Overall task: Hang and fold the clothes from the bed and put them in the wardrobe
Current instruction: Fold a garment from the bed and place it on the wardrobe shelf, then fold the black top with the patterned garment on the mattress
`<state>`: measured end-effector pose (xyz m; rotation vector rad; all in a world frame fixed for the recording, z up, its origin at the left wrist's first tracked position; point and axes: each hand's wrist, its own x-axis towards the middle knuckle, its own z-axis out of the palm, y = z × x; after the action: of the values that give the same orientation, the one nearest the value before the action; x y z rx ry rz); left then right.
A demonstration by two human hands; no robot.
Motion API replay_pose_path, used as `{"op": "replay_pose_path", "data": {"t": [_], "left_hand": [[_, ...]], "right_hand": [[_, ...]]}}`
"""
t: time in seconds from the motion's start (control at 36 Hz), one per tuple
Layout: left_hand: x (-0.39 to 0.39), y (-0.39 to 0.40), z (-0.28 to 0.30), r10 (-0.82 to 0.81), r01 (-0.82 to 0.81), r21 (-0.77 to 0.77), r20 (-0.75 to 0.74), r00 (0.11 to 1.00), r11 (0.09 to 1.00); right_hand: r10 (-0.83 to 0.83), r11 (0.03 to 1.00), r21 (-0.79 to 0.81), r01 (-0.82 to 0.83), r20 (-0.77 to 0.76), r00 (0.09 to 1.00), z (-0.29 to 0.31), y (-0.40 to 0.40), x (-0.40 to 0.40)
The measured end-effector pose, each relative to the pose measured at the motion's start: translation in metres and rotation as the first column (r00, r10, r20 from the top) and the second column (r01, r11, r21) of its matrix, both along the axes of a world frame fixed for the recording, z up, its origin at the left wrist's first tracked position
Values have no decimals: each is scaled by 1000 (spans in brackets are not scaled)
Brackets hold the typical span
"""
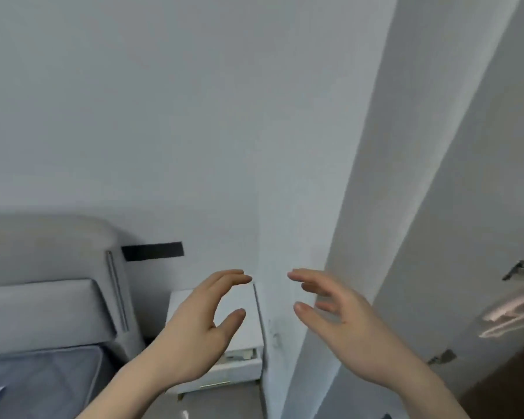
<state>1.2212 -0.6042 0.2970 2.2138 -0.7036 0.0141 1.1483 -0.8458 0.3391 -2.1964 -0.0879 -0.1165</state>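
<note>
fingers loose, both hands empty

fingers of the left hand [194, 325] and right hand [342, 325] are relaxed and slightly curved, gripping nothing, palms facing each other in front of the wall [194, 116]. bed [43, 373] sits at lower left, beside a white nightstand [242, 358]. wardrobe door [466, 237] stands at right. clothes cannot be made out.

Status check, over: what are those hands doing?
Left hand open, empty. Right hand open, empty. No clothes held; wardrobe door open at right.
</note>
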Motion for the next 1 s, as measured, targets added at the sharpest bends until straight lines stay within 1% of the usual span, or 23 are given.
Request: {"op": "replay_pose_path", "data": {"t": [0.06,0.14,0.25,0.36,0.5,0.64,0.81,0.92,1.0], "left_hand": [[-2,33,1,97,-97,-4,14,995,995],[-12,89,0,274,-273,-11,24,962,962],[-39,151,-3,492,-492,-2,13,870,871],[-77,203,-8,688,-688,3,6,726,726],[-137,241,-20,873,-873,18,-20,488,488],[-209,254,-35,966,-963,87,-12,257,257],[-307,257,-42,998,-997,82,-61,-17,-12],[-373,265,-49,982,-983,73,-63,-175,-171],[-416,272,-57,960,-964,71,-101,-261,-255]], "right_hand": [[94,996,7,-94,-11,995,-1,26,19],[265,964,24,-264,-38,964,-3,75,53],[483,876,30,-482,-62,874,-7,141,88],[674,738,16,-675,-53,736,-13,206,112],[849,526,25,-850,-65,524,-31,276,122],[946,320,40,-946,-64,318,-55,341,104],[996,56,26,-998,-65,54,-62,413,44],[994,-78,22,-997,-70,-79,-61,452,-7],[986,-152,24,-988,-68,-153,-63,476,-46]]}}
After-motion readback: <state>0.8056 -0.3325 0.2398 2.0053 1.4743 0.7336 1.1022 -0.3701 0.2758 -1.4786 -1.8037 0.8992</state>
